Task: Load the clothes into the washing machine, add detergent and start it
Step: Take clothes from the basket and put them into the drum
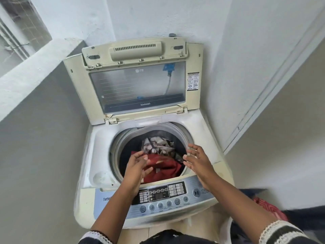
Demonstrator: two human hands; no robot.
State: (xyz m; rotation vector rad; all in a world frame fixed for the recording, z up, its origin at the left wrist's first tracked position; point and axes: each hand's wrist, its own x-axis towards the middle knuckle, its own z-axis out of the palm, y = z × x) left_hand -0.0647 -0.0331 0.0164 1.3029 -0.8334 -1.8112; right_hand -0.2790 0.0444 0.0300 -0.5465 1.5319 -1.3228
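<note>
Sleeve cuffs (279,231), dark with pale knit trim, sit nearest at the bottom edge. Both forearms reach over the control panel (163,196) of the top-loading washing machine (91,155). Left hand (138,164) hovers over the drum mouth, fingers loosely spread, holding nothing. Right hand (197,160) is at the drum's right rim, fingers splayed, likewise empty. Red garment (165,169) lies in the drum's near side; grey-white patterned cloth (158,145) behind it. Lid (139,81) stands upright at the far side. Red patterned fabric (269,207) lies on the floor, right.
</note>
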